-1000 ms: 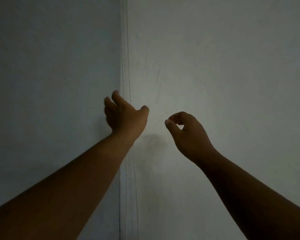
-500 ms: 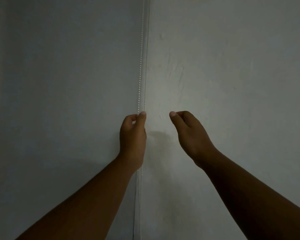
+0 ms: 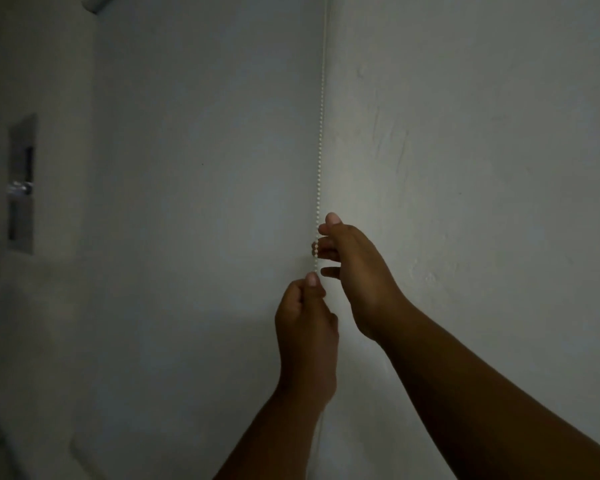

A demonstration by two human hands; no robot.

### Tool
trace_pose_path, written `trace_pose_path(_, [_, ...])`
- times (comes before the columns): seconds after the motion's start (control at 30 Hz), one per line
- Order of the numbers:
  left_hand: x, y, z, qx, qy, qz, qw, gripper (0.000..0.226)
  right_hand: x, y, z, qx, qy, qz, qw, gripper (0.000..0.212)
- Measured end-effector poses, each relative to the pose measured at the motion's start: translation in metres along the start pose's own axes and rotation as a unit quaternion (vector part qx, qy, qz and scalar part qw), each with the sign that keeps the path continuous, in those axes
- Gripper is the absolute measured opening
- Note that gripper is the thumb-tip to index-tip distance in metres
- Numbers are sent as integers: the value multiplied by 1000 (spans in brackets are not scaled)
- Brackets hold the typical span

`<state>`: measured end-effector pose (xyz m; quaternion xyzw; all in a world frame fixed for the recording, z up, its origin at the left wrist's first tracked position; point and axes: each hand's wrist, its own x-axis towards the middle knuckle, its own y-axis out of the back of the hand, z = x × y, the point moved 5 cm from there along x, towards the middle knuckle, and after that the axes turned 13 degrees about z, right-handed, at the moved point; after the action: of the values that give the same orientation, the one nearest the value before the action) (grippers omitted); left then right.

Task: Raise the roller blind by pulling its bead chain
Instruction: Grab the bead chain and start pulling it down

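Note:
A white bead chain (image 3: 320,140) hangs straight down along the right edge of the pale roller blind (image 3: 205,168), which is lowered and fills the middle of the head view. My left hand (image 3: 307,327) is closed around the chain, thumb on top. Just above it, my right hand (image 3: 354,268) touches the same chain with curled fingertips and thumb. Below my left hand the chain is mostly hidden by my forearm.
A plain white wall (image 3: 482,168) is on the right of the chain. At the far left a metal panel with a knob (image 3: 21,185) is set in a side wall. The blind's roller end (image 3: 96,3) shows at the top left. The room is dim.
My left hand went from open to closed on the chain and moved down. My right hand came across from the right and took the chain above it. The camera turned left.

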<state>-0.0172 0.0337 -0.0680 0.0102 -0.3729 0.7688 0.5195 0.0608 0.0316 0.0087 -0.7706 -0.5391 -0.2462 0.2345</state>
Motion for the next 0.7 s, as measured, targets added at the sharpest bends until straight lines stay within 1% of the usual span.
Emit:
trace_pose_path(0.1, [-7,3,-5,9,3,-12,1000,39,2,-7,1,46,-42,-19,998,46])
trace_pose_path(0.2, [-15,8,-13,11,20,-29,999,40,5,-13,-3,139,-99,-48,984,45])
trace_pose_path(0.3, [-21,16,-25,1,40,-42,998,41,7,-15,-7,184,-115,-71,974,45])
trace_pose_path(0.37, [-27,22,-34,8,55,-44,998,41,9,-16,-8,195,-120,-82,970,46])
trace_pose_path(0.53, [-39,34,-53,30,88,-39,995,42,8,-19,1,170,-147,-102,969,48])
trace_pose_path(0.63, [-42,41,-61,36,100,-37,994,39,5,-19,11,195,-168,-96,961,50])
trace_pose_path(0.7, [-43,45,-66,41,101,-26,994,40,3,-19,17,203,-164,-88,961,54])
